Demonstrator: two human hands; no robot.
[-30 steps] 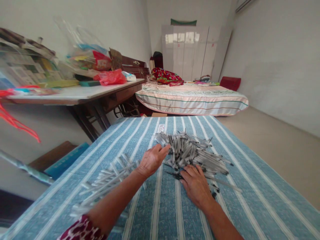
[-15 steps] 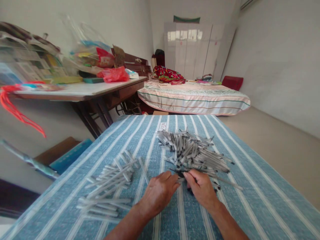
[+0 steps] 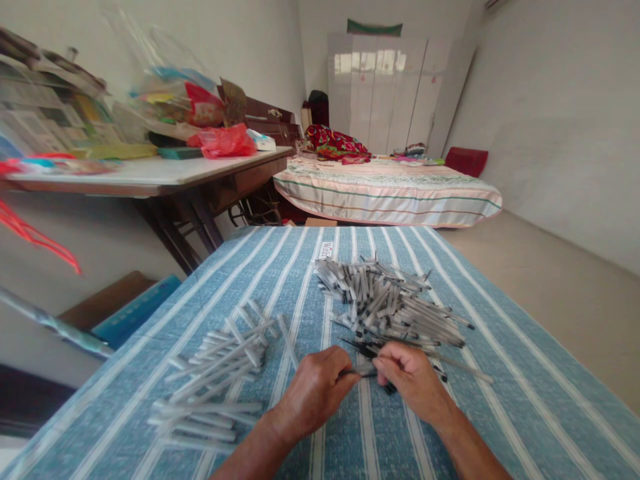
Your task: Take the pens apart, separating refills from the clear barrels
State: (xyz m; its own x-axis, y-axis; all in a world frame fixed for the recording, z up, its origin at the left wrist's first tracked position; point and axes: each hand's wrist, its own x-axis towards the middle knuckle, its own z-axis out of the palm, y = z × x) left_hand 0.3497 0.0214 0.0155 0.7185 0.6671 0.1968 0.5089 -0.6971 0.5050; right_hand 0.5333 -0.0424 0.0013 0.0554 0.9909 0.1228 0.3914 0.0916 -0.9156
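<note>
Your left hand (image 3: 320, 380) has come back from the large pile (image 3: 383, 300) since a second ago and now sits just beside your right hand (image 3: 413, 377). Your left fingers are pinched closed on one slim grey tube (image 3: 364, 369), which lies in the gap between your hands, just in front of the pile. Your right fingers are bent in at its darker end; whether they grip it, you cannot tell from here. Thin dark pieces (image 3: 364, 347) lie beside them. Pale tubes (image 3: 225, 367) are spread to your left on the cloth-covered worktop (image 3: 510, 393)
</note>
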